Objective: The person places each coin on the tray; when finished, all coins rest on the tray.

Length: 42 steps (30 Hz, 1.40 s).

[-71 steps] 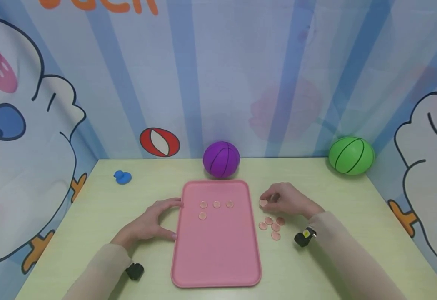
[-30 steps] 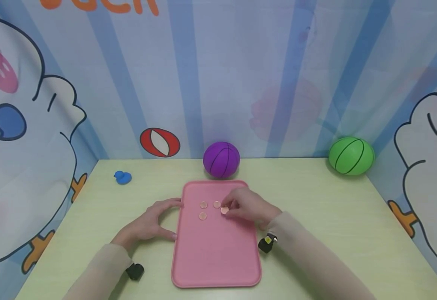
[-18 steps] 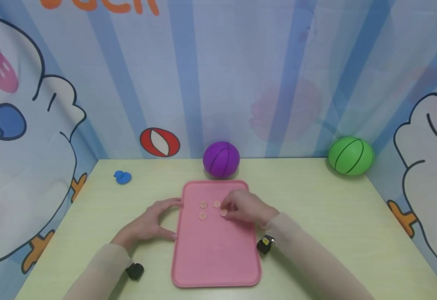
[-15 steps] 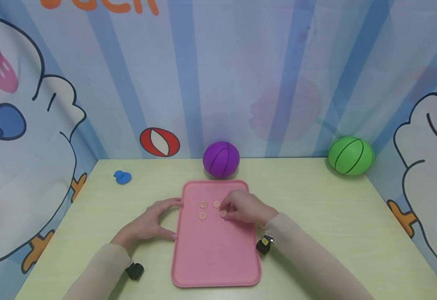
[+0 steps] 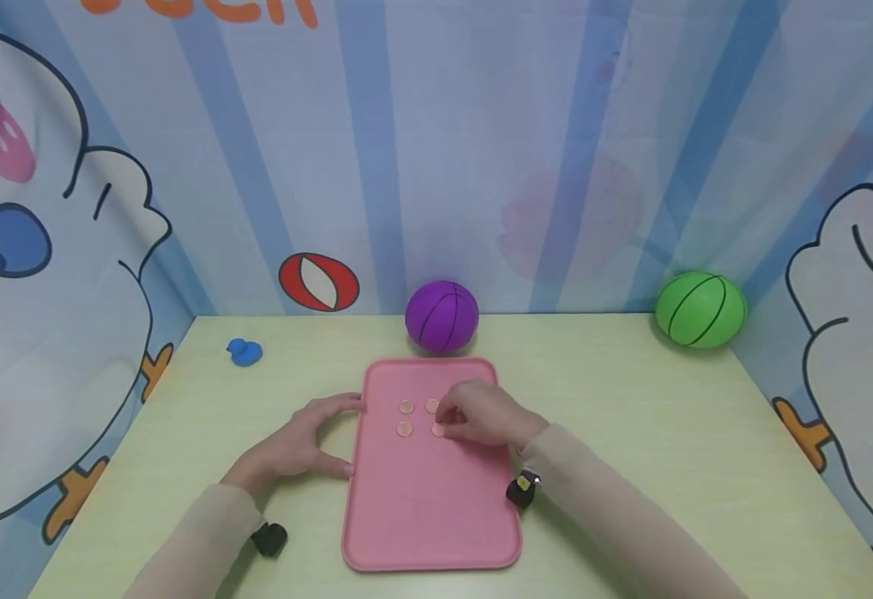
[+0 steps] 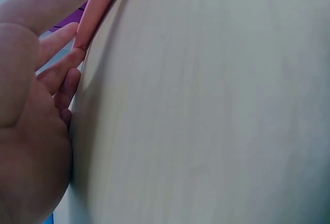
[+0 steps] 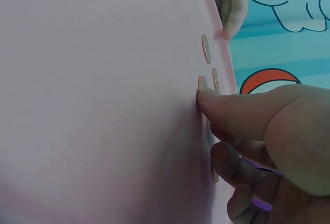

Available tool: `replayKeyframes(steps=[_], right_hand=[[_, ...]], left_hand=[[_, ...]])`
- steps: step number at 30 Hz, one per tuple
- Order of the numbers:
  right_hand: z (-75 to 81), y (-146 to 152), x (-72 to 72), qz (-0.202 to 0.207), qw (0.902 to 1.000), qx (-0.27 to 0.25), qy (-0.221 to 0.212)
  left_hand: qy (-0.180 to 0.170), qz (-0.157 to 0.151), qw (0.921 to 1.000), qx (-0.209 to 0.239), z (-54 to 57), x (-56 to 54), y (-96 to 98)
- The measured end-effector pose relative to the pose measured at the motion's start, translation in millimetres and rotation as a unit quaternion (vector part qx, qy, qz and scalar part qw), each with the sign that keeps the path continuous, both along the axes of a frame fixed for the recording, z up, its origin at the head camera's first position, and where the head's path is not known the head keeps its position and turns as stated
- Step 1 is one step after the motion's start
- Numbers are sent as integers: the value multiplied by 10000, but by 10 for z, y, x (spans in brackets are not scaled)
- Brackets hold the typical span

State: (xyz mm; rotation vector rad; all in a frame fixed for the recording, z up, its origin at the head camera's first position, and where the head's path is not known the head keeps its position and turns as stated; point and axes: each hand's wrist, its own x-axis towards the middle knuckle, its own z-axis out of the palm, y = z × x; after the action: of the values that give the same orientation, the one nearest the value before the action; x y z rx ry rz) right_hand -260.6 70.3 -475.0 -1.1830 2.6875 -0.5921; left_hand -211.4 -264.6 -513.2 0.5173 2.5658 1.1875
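My right hand [image 5: 487, 413] pinches a copper coin [image 5: 438, 430] between thumb and forefinger, low over the pink tray [image 5: 429, 516]. In the right wrist view the thumb covers part of this coin [image 7: 202, 83]. To its left on the tray lies one coin [image 5: 404, 428], with another coin [image 5: 406, 407] behind that. A further coin [image 5: 432, 406] sits just behind the pinching fingers, partly covered. Beneath the hand another coin [image 7: 215, 171] shows in the right wrist view. My left hand [image 5: 294, 441] is spread, its thumb and fingertips touching the tray's left rim.
Behind the tray stands a purple ball [image 5: 442, 317]. A green ball [image 5: 701, 309] sits at the back right corner of the pale table [image 5: 631, 383], and a small blue duck [image 5: 245, 352] at the back left. The right wrist hides the spot where loose coins lay.
My right hand has carried a coin from the table's right side onto the tray, then slid it slightly left and nearer to me. The left hand has stayed at the rim.
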Motion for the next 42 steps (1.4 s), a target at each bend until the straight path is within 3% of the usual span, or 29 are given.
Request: replayKeyframes(steps=[28, 35, 42], right_hand=[[14, -104, -4, 17, 9999, -42, 145], [23, -78, -28, 20, 9998, -209, -29], [119, 109, -84, -357, 9960, -629, -532]], left_hand=[[0, -27, 10000, 75, 15, 4, -7], [20, -60, 9999, 96, 13, 6, -11], [65, -101, 9998, 134, 15, 11, -12]])
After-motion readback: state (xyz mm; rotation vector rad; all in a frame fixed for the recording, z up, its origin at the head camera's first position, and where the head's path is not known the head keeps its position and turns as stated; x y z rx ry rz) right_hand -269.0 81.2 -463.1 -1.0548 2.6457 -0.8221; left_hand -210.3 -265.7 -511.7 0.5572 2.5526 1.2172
